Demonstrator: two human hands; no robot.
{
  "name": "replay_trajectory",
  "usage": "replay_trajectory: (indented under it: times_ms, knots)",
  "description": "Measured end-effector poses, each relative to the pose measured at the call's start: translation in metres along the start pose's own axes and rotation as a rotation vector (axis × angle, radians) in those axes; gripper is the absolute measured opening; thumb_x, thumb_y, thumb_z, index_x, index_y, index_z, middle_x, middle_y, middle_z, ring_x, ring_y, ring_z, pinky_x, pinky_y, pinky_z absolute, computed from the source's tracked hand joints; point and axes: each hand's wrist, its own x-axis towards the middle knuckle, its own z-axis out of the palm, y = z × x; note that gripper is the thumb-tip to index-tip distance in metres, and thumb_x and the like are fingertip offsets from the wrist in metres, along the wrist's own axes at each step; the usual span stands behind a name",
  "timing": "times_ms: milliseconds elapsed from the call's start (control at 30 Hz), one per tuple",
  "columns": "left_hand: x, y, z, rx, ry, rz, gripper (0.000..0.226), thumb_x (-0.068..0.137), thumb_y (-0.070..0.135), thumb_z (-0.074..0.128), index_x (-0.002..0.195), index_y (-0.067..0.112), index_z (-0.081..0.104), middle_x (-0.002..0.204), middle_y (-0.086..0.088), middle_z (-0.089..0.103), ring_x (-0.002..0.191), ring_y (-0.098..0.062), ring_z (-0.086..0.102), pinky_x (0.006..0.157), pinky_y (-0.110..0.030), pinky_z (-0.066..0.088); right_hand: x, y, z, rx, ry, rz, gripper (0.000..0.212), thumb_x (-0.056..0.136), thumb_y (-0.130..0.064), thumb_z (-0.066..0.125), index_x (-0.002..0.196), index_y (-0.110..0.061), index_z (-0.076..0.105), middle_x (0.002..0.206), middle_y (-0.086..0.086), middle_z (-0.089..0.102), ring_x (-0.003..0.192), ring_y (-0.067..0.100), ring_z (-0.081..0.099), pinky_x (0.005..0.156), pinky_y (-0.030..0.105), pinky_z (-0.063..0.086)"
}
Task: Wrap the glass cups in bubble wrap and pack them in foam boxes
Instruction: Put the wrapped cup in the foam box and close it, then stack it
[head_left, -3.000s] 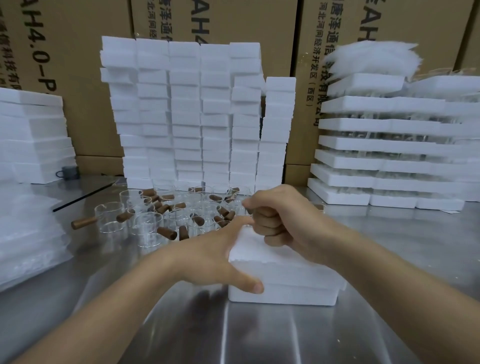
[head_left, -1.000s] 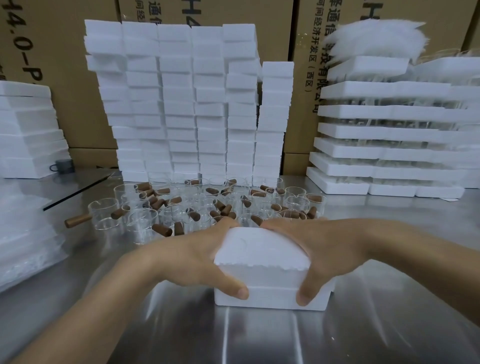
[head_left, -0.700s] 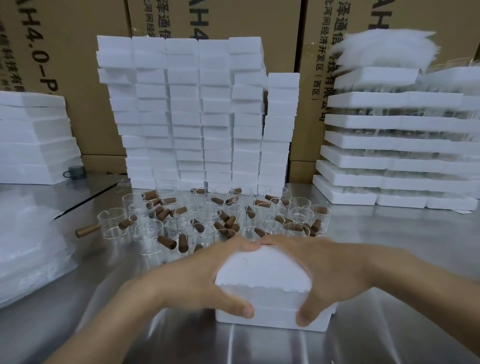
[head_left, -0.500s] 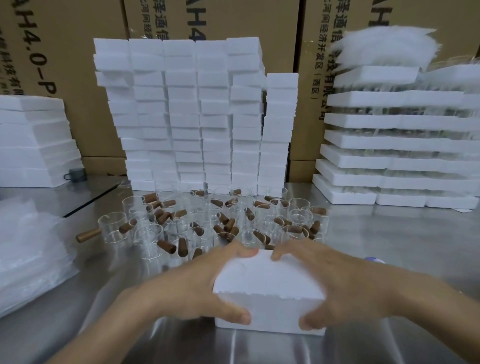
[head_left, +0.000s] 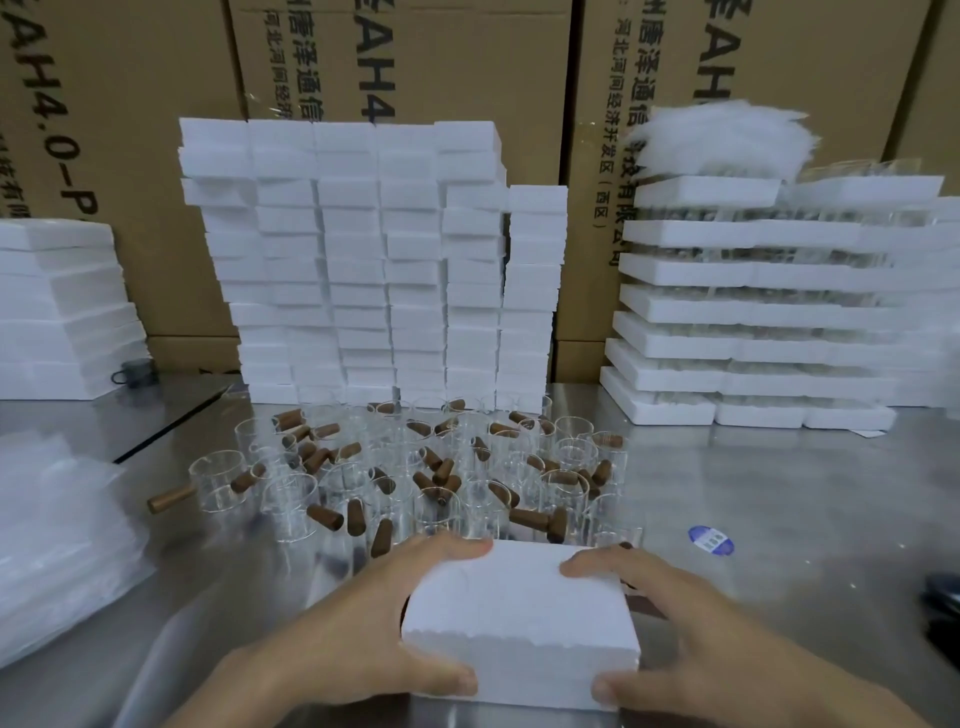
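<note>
A closed white foam box lies on the steel table right in front of me. My left hand grips its left end, thumb on the front face and fingers over the far top edge. My right hand grips the right end the same way. Behind the box stands a cluster of several clear glass cups with brown wooden handles. A pile of bubble wrap sheets lies at the left.
A tall stack of small foam boxes rises behind the cups. Foam trays are stacked at the right and foam slabs at the far left. Cardboard cartons form the back wall. A blue sticker lies on the table.
Earlier my right fist pressed down on the lid while the left hand steadied it. Both hands then took the box by its ends and drew it nearer to me.
</note>
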Motion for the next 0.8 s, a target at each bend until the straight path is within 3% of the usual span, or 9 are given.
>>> replay_trajectory:
  times_ms: [167,267,467,633,733,800]
  knots:
    - [-0.003,0.004,0.0,-0.024,0.013,-0.012,0.106,0.061,0.081,0.087,0.149,0.075,0.026,0.142,0.059,0.025,0.129,0.034,0.026,0.117,-0.029,0.036,0.004,-0.003,0.002,0.078,-0.039,0.065,0.092,0.072,-0.067,0.087,0.148,-0.06,0.036,0.14,-0.031,0.057,0.125,-0.003,0.061,0.103,0.023,0.054]
    - [-0.003,0.004,0.0,-0.039,0.003,-0.012,0.107,0.063,0.079,0.088,0.15,0.074,0.026,0.144,0.059,0.023,0.132,0.033,0.024,0.12,-0.032,0.033,0.003,-0.003,0.003,0.196,-0.054,0.077,0.09,0.075,-0.057,0.091,0.148,-0.058,0.039,0.138,-0.031,0.058,0.126,-0.003,0.062,0.101,0.018,0.053]
    - [-0.006,0.004,-0.001,-0.032,0.044,0.008,0.107,0.064,0.077,0.089,0.151,0.072,0.028,0.15,0.052,0.027,0.144,0.018,0.028,0.126,-0.037,0.031,0.003,-0.006,0.001,0.237,-0.094,0.088,0.096,0.074,-0.054,0.093,0.151,-0.058,0.035,0.14,-0.031,0.056,0.129,0.0,0.06,0.104,0.023,0.054]
    - [-0.011,0.01,-0.005,-0.012,0.042,0.053,0.107,0.062,0.08,0.087,0.15,0.075,0.026,0.147,0.059,0.021,0.135,0.032,0.023,0.122,-0.035,0.033,-0.009,-0.011,0.003,0.223,-0.004,0.063,0.098,0.068,-0.057,0.095,0.149,-0.057,0.041,0.139,-0.03,0.058,0.127,0.0,0.062,0.104,0.028,0.055]
    - [-0.016,0.033,-0.025,-0.003,0.067,0.054,0.111,0.055,0.081,0.089,0.148,0.077,0.028,0.147,0.057,0.025,0.138,0.017,0.037,0.117,-0.042,0.042,-0.016,-0.025,-0.011,0.287,0.053,0.012,0.094,0.07,-0.044,0.099,0.149,-0.05,0.047,0.142,-0.025,0.059,0.128,0.004,0.064,0.1,0.027,0.058]
    - [-0.013,0.053,-0.05,0.004,0.159,0.082,0.115,0.051,0.078,0.092,0.147,0.077,0.029,0.138,0.053,0.038,0.121,-0.003,0.064,0.095,-0.039,0.062,-0.015,-0.035,-0.035,0.286,0.133,-0.019,0.094,0.069,-0.04,0.1,0.148,-0.047,0.049,0.142,-0.023,0.06,0.126,0.005,0.065,0.095,0.021,0.058]
